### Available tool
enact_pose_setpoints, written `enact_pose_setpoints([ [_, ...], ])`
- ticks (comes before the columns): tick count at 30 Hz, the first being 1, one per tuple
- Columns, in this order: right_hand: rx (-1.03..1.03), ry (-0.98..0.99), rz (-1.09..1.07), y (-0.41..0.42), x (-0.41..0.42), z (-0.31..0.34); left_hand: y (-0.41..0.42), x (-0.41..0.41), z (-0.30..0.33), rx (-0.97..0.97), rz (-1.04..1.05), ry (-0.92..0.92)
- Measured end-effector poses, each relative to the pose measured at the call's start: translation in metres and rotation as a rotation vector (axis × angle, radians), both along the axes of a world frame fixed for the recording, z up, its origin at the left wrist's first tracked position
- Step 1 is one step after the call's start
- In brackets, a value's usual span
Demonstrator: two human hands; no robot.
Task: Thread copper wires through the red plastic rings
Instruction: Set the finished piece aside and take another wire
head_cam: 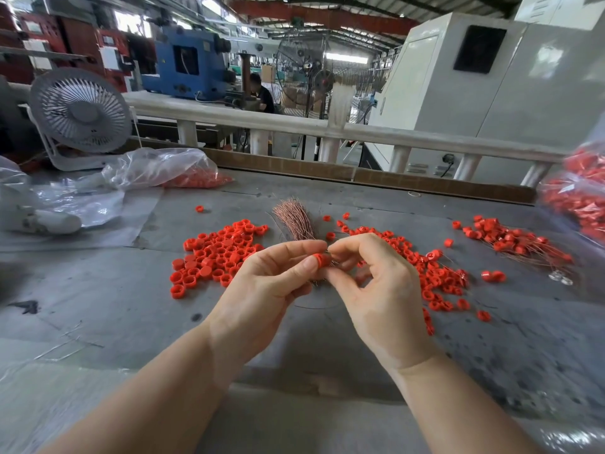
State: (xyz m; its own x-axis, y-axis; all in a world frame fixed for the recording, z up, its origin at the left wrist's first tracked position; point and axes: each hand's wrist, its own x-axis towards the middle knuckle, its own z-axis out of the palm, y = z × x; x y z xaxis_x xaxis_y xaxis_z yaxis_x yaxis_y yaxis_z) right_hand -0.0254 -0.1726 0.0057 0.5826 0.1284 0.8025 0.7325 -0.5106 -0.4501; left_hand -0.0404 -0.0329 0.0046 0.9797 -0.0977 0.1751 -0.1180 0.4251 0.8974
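My left hand (275, 276) pinches a red plastic ring (321, 259) between thumb and fingers, above the grey table. My right hand (370, 273) meets it from the right and pinches a thin copper wire at the ring; the wire itself is barely visible. A bundle of copper wires (294, 221) fans out on the table just beyond the hands. Loose red rings lie in a pile on the left (216, 253) and another on the right (435, 276). Rings with wires through them (517, 240) lie at the far right.
A white desk fan (80, 116) and clear plastic bags with red rings (183, 172) sit at the back left. Another bag of red parts (579, 194) is at the right edge. A cardboard strip (360, 175) borders the table's (131, 306) far side.
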Motion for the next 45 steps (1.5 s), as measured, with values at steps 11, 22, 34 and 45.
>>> enact_pose_setpoints([
  [11,-0.018,0.002,0.031,0.000,-0.002,0.002,0.002,-0.002,0.000,-0.007,-0.082,-0.086],
  [22,0.001,0.043,0.064,0.000,-0.002,0.003,0.001,0.000,-0.002,0.025,-0.026,-0.138],
  [34,0.078,0.249,0.183,0.002,-0.004,0.007,0.003,0.000,-0.001,0.038,0.050,-0.142],
  [45,0.160,0.376,0.258,0.001,-0.003,0.011,0.003,0.003,-0.005,0.094,0.105,-0.055],
])
